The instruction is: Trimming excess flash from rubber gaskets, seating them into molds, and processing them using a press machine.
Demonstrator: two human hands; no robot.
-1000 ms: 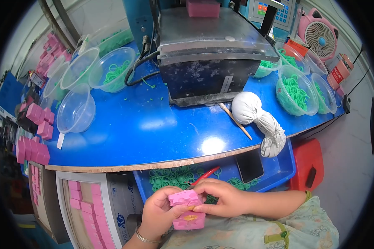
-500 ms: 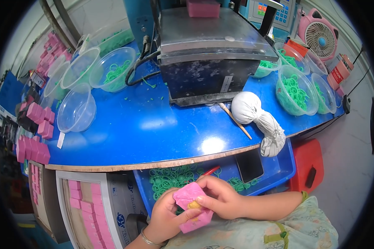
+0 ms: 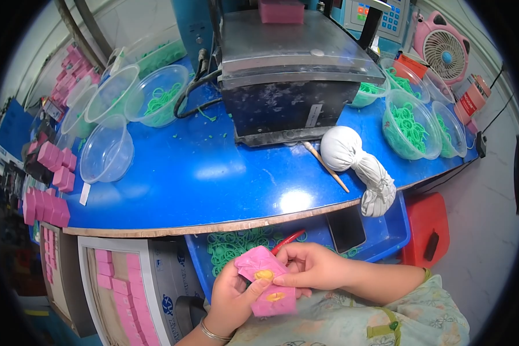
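Observation:
Above my lap, my left hand (image 3: 233, 300) is closed on a pink rubber mould (image 3: 254, 260), with its thumb across the face. The mould is spread partly apart and shows two yellow patches (image 3: 275, 297), one on each part. My right hand (image 3: 312, 266) grips the mould's right side, thumb and fingers closed at the yellow patch. A red curved handle (image 3: 289, 241) sticks out just behind my right hand; whether that hand holds it is hidden. Beyond lies a blue tray (image 3: 399, 230) with green wax rings (image 3: 236, 245) and a dark phone (image 3: 347, 232).
A black metal-topped machine (image 3: 288, 109) stands on the blue table (image 3: 173, 199). Clear bowls (image 3: 106, 153), several with green wax pieces, flank it. A white cloth bundle (image 3: 343, 150) and a brush (image 3: 327, 169) lie near the edge. Pink moulds (image 3: 46, 207) stack at left.
The mould has been spread wider and tilted, so two yellow patches now show instead of one partly covered. My right hand has shifted slightly right, and the red handle has moved a little.

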